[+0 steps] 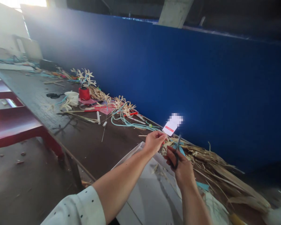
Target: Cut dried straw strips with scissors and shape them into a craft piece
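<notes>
My left hand (154, 143) is closed in a pinch above the near end of the table. Whatever lies between its fingertips is too small to make out. Right by those fingertips shows a bright white panel with a red bar (170, 129), like a lit phone screen; I cannot tell whether the hand touches it. My right hand (181, 164) is wrapped around dark-handled scissors (177, 154), their blades pointing up and away. Pale shredded bits (164, 149) lie between the two hands. Beneath my forearms is a white tray or box (145, 187).
Dried husks (220, 172) are heaped at right along a blue partition (189, 78). Further up the table are pale husk flowers (123, 104), light-blue cord (121, 120), a white cup (71, 98), a red spool (84, 93) and other scissors (53, 95). Red chairs (16, 125) stand at left.
</notes>
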{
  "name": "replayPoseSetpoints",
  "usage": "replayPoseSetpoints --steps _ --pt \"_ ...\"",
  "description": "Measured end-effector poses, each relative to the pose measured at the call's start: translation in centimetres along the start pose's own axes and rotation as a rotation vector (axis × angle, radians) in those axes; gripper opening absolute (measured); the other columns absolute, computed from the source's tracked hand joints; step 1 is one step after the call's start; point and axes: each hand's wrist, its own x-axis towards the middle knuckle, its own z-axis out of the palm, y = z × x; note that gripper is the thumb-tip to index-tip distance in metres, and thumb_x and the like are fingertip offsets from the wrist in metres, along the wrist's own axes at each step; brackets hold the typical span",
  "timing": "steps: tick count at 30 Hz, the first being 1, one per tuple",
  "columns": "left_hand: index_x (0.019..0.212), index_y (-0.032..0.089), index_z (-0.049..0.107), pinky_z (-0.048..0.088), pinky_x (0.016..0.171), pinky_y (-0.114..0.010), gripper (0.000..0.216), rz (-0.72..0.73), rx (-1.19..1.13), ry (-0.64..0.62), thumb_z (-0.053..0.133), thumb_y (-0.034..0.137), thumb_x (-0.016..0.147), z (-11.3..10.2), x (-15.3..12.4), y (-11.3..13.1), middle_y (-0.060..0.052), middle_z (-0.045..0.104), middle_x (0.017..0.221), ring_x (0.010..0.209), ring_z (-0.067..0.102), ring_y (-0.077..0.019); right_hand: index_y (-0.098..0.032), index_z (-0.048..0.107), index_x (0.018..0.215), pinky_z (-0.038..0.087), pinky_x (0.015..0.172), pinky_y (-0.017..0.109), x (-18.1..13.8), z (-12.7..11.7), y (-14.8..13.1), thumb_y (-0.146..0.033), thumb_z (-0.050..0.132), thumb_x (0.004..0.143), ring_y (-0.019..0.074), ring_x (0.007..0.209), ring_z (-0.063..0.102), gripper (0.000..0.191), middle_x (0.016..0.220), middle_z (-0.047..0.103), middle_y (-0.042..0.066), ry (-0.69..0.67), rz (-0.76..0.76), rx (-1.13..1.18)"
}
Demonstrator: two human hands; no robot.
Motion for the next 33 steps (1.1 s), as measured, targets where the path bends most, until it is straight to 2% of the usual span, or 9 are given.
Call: replayPoseSetpoints --steps 2,5,10,12,15,19,26,33 --pt "0.066 0.013 0.059 0.029 0.044 -0.018 0.023 0.012 0.068 -0.052 0.058 0.035 0.071 0.1 -0.1 -0.3 0.002 0.051 0.053 0.044 0.04 -0.0049 -0.021 0.062 0.108 0.033 0.043 0.02 0.4 -0.1 0.2 -0.04 0.074 0.063 0.0121 0.057 0.054 0.051 0.069 0.062 0.001 0.069 -0.019 0.153" --pt "0.068 0.013 0.06 0.03 0.047 -0.019 0.02 0.037 0.134 -0.151 0.059 0.033 0.069 0.2 -0.5 -0.6 0.003 0.051 0.053 0.046 0.04 -0.0049 -0.025 0.059 0.111 0.034 0.046 0.019 0.7 -0.3 0.4 -0.035 0.076 0.061 0.0117 0.062 0.055 0.053 0.073 0.061 -0.001 0.102 -0.06 0.33" --pt "0.068 0.012 0.063 0.032 0.052 -0.02 0.021 0.071 0.25 -0.216 0.062 0.033 0.067 0.5 -1.2 -0.5 0.003 0.051 0.054 0.051 0.041 -0.0063 -0.024 0.06 0.107 0.03 0.044 0.019 0.7 -0.4 0.7 -0.032 0.076 0.06 0.0093 0.058 0.051 0.05 0.074 0.059 -0.002 0.097 -0.084 0.364" --pt "0.069 0.011 0.064 0.031 0.05 -0.02 0.022 0.017 0.219 -0.207 0.063 0.033 0.066 0.7 -1.3 -0.7 0.003 0.05 0.054 0.049 0.04 -0.006 -0.024 0.06 0.108 0.03 0.044 0.019 0.8 -0.4 0.8 -0.032 0.076 0.06 0.0092 0.057 0.05 0.051 0.073 0.058 -0.003 0.096 -0.081 0.357" --pt "0.075 0.011 0.064 0.031 0.047 -0.019 0.025 -0.068 0.052 -0.174 0.064 0.034 0.065 0.9 -1.1 -1.3 0.002 0.051 0.056 0.047 0.041 -0.0052 -0.024 0.06 0.108 0.03 0.044 0.02 0.9 -0.2 0.9 -0.032 0.075 0.061 0.0082 0.053 0.048 0.05 0.07 0.057 -0.003 0.108 -0.075 0.352" --pt "0.077 0.011 0.066 0.032 0.047 -0.018 0.029 -0.079 -0.088 -0.146 0.066 0.037 0.064 0.9 -0.7 -2.0 0.001 0.052 0.057 0.048 0.043 -0.0048 -0.023 0.061 0.105 0.029 0.041 0.019 0.9 0.1 1.0 -0.033 0.076 0.06 0.0075 0.049 0.044 0.048 0.065 0.054 -0.004 0.126 -0.056 0.35" --pt "0.084 0.012 0.067 0.033 0.048 -0.018 0.034 -0.116 -0.103 -0.183 0.07 0.036 0.061 1.0 -0.8 -1.5 0.0 0.058 0.065 0.05 0.043 -0.0041 -0.022 0.062 0.102 0.03 0.042 0.018 0.9 0.2 0.9 -0.03 0.076 0.062 0.0074 0.05 0.045 0.043 0.062 0.053 -0.004 0.132 -0.054 0.421" --pt "0.084 0.012 0.064 0.033 0.049 -0.017 0.034 -0.124 -0.122 -0.229 0.072 0.033 0.059 1.2 -0.9 -1.5 0.001 0.056 0.065 0.054 0.046 -0.0046 -0.022 0.063 0.099 0.032 0.043 0.017 0.6 0.4 0.1 -0.023 0.077 0.06 0.008 0.054 0.048 0.042 0.064 0.055 -0.003 0.134 -0.038 0.551"
